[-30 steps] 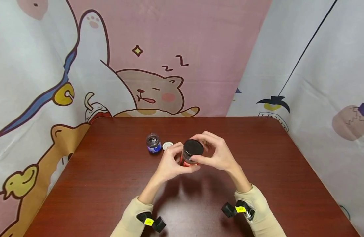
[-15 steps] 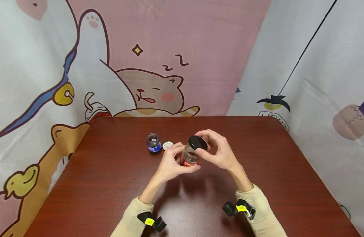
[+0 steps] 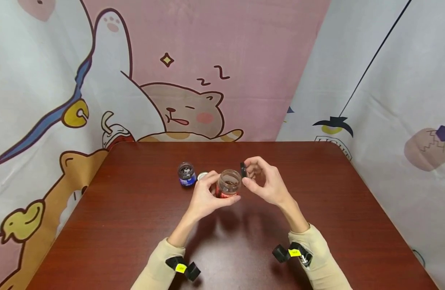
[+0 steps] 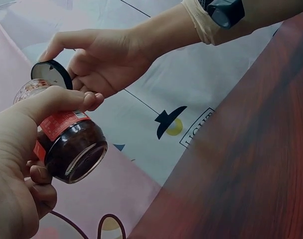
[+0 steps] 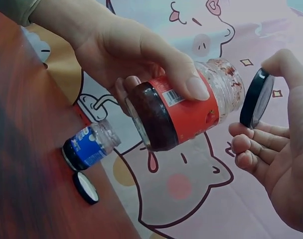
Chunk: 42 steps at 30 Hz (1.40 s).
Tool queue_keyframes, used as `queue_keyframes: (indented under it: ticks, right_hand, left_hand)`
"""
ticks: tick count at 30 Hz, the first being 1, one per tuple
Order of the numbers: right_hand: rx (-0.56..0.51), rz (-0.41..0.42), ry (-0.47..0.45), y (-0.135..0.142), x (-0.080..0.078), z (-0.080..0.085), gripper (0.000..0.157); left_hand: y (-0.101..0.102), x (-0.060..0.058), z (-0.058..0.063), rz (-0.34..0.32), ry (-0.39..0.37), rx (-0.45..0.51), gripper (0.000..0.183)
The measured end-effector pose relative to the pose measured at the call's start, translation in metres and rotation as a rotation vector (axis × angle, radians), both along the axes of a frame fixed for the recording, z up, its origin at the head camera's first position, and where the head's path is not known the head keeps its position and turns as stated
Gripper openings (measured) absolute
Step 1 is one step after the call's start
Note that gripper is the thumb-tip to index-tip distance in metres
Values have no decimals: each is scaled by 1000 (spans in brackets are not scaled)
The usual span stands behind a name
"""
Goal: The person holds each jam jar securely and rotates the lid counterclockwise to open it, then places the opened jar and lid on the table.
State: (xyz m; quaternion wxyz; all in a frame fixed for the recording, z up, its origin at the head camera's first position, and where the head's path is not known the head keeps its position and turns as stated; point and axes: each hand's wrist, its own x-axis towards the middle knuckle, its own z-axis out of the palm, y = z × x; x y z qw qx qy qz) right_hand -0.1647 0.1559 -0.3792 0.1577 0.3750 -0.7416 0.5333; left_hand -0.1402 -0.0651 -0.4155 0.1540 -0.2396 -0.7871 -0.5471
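My left hand (image 3: 205, 200) grips a glass jar (image 3: 229, 183) with a red label, its open mouth facing up. Dark contents fill the bottom of this jar, and reddish smears line its neck in the right wrist view. Just right of the mouth, my right hand (image 3: 266, 183) pinches a black lid (image 5: 256, 98) by its edge between thumb and fingers. The lid stands on edge, apart from the jar, its pale inner side showing in the left wrist view. Both hands are above the table.
Behind my left hand, a smaller open jar (image 3: 186, 174) with a blue label stands on the dark red-brown table (image 3: 143, 225). Its lid (image 5: 85, 187) lies beside it, pale inside up. A curtain (image 3: 266, 72) with cartoon prints hangs behind the table's far edge.
The black lid has come off the red-labelled jar. My right hand has tipped it from flat to upright and moved it to the right of the mouth. The left hand still holds the jar.
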Motion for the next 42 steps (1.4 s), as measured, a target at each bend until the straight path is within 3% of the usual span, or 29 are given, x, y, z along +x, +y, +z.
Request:
queue_keyframes:
  ticks: [4,15,23,26,42]
  right_hand:
    - [-3,2,-44,0,-1,-3,30]
    - [-11,-34,-46,1,-9,-14,27]
    - [22,-41,-51,-7,7,9,35]
    - [38,-53,-65,-7,9,10,37]
    - [105,-65,-161,-6,-1,-15,44]
  left_hand:
    - [-3,-2,-1,29,12,-6,38]
    - [-5,-4,-7,80,19,5,37]
    - [-18,-8,-10,116,-6,19,36]
    - [-22,-9,-13,139,-17,11,36]
    - [-35,-8,-25,272,-58,-44,36]
